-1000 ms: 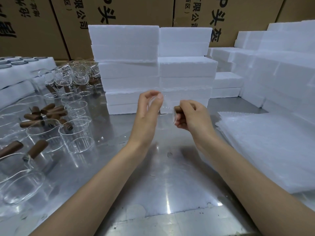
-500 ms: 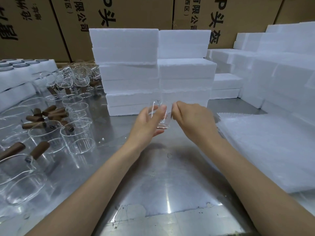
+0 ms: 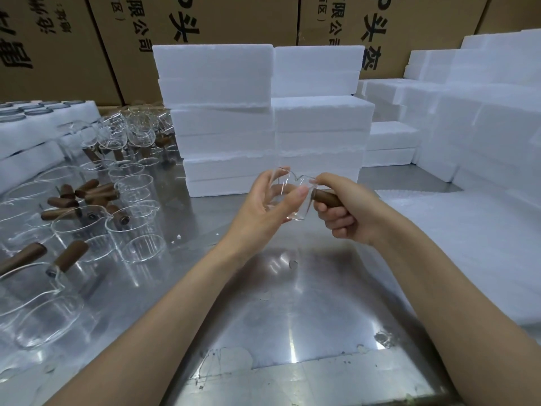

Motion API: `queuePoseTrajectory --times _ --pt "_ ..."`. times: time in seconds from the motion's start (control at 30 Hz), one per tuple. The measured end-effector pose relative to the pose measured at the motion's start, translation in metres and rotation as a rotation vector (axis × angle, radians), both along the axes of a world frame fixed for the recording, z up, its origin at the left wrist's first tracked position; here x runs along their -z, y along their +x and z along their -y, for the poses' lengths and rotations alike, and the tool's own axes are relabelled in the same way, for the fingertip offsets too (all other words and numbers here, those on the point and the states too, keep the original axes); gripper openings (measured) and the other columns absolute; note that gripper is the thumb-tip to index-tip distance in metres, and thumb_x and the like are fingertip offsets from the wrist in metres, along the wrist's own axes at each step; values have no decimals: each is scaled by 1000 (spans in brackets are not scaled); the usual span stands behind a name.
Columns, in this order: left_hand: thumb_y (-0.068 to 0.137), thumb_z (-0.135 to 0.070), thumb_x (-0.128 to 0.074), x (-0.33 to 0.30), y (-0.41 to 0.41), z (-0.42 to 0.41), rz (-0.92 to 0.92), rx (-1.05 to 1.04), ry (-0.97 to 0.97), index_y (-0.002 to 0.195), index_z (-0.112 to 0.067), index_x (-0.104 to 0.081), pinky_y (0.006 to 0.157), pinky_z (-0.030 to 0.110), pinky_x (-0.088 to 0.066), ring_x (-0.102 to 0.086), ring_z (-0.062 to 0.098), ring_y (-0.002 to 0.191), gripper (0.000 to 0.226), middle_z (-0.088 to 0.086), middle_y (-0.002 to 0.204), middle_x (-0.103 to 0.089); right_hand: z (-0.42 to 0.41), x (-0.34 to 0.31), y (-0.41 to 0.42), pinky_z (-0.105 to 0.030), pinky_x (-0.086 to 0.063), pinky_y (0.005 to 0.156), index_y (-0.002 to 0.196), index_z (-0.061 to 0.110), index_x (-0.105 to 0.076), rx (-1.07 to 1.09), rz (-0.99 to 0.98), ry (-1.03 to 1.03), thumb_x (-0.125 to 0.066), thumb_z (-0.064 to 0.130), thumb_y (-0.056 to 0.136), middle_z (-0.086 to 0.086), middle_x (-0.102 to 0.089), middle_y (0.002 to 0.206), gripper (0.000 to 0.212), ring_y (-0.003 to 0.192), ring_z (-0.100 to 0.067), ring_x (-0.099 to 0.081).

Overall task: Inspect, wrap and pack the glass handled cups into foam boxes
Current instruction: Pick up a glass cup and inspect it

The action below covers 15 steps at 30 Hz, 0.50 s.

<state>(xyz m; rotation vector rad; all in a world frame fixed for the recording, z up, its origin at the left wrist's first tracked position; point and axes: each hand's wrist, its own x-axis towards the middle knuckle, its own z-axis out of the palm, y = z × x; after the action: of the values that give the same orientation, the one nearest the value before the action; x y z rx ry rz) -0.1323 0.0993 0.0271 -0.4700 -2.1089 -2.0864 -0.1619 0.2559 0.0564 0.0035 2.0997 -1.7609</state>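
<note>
The glass handled cup (image 3: 292,197) had been lowered and turned upright above the bench (image 3: 292,303). Its body was cradled by the left hand (image 3: 268,205); its wooden handle (image 3: 326,197) was gripped by the right hand (image 3: 348,209). Inspection seemed unfinished, with wrapping apparently still to come.

wooden handle (image 3: 326,197) mostly hidden inside right hand (image 3: 349,210). cups (image 3: 27,312) at counter (image 3: 292,317) left edge cut off. carton print (image 3: 187,22) cropped at top.

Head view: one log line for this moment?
stage: inspect | cup: held above table | left hand: glass body | right hand: wooden handle
</note>
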Motion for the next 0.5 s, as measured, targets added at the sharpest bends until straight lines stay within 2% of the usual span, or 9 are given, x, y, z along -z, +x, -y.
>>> queuePoseTrajectory --times 0.13,0.23,0.3,0.4,0.5 --pt "72 -49 -63 2 -2 1 8 -14 -23 130 -29 -44 81 22 -54 -64 11 98 64 -5 121 -61 -1 -2 3 -16 -25 35 50 17 -50 60 81 -95 -45 58 84 7 -24 43 53 34 -9 -19" --pt "71 -54 -60 1 -4 4 34 -52 25 134 -24 -41 82 20 -55 -65 3 96 72 -4 119 -62 -1 -1 1 -15 -33 38 67 17 -58 215 -32 -112 -47 58 85 4 -38 52 46 37 -8 -33" --pt "70 -59 -57 -1 -5 8 54 -83 55 138 -22 -38 82 19 -55 -63 3 105 80 -5 124 -61 -1 -1 -1 -17 -41 43 79 20 -63 270 -156 -130 -53 56 85 4 -52 64 37 47 -8 -49" --pt "67 -64 -56 -2 -7 11 90 -104 118 141 -21 -37 84 20 -54 -59 8 115 87 -3 125 -60 1 -1 1 -18 -49 53 97 23 -68 189 -272 -155 -59 48 87 7 -69 86 28 69 -7 -64" --pt "74 -61 -70 -1 -9 15 107 -66 116 141 -25 -33 89 21 -52 -60 7 114 85 -4 131 -57 3 1 4 -17 -50 58 94 21 -68 182 -367 -219 -63 32 89 8 -71 85 13 70 -5 -64"
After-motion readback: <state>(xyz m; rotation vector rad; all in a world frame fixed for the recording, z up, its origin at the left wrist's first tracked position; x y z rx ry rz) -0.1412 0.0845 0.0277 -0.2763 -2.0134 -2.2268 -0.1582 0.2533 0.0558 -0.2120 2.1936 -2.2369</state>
